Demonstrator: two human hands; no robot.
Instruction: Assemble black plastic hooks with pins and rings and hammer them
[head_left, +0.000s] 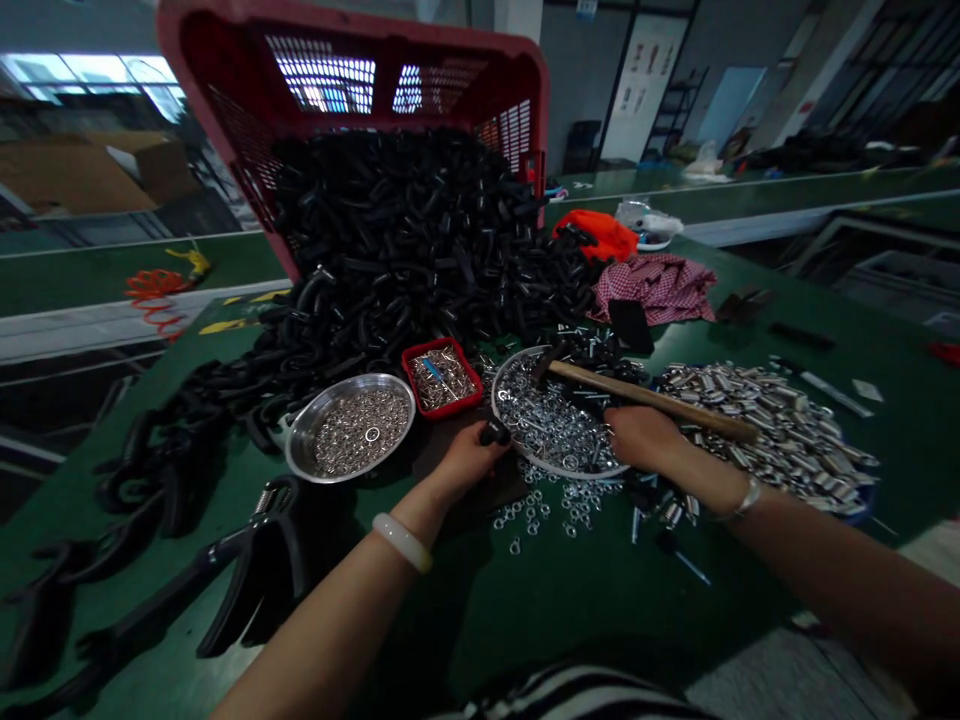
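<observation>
My left hand (466,462) is closed on a small black part (495,434) at the near left edge of a round metal dish of silver nuts (551,425). My right hand (639,438) reaches into that dish from the right, fingers curled over the nuts; what it pinches is hidden. A wooden-handled hammer (652,400) lies across the dish, just beyond my right hand. Loose nuts (540,512) are scattered on the green table in front of the dish.
A tipped red crate (225,80) spills a big heap of black plastic handles (420,240). A metal bowl of small rings (352,428), a red tray of pins (442,378), a pile of metal sleeves (772,430) and a checked cloth (656,285) lie around.
</observation>
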